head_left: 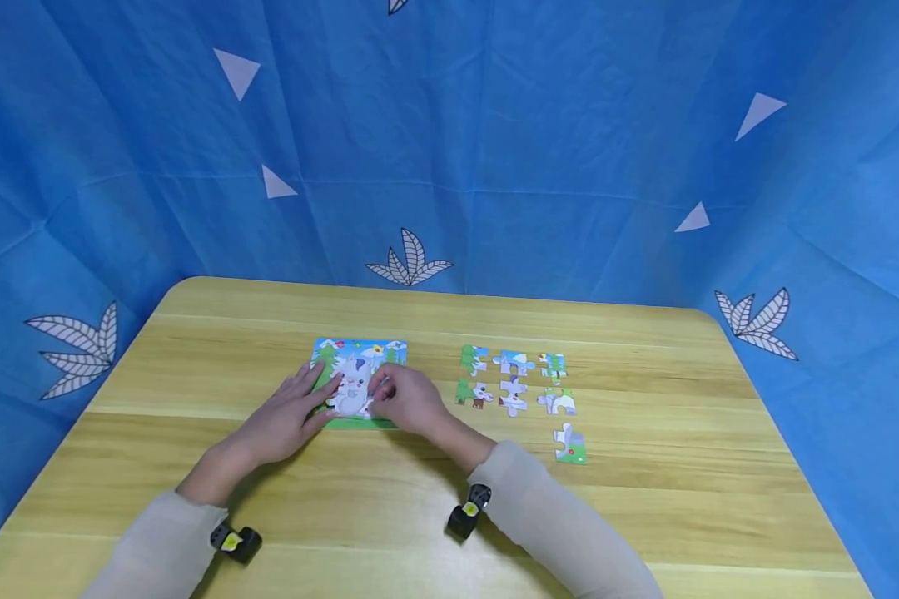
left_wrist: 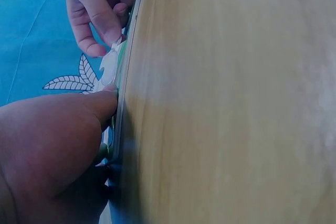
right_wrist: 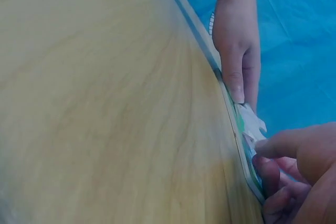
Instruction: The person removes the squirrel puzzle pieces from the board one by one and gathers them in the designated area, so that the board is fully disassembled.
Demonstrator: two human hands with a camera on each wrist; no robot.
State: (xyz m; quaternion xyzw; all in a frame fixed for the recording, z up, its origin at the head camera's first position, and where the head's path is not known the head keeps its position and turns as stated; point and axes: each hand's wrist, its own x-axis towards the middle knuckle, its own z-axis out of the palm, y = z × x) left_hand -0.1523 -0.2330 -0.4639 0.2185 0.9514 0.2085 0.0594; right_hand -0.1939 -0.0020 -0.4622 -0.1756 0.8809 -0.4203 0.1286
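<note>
A jigsaw board with a bright picture lies flat on the table, with a white animal with a purple tuft at its middle. My left hand rests over the board's left side, fingers straight, thumb and index tip at the animal's left edge. At the animal's right edge, my right hand pinches a puzzle piece between thumb and curled fingers; most of that piece is hidden. In the right wrist view a white puzzle section with a notched edge stands slightly proud of the board, between both hands.
Several loose puzzle pieces lie in rough rows right of the board, with one piece nearer the front. The wooden table has rounded back corners. A blue cloth with leaf prints hangs behind it.
</note>
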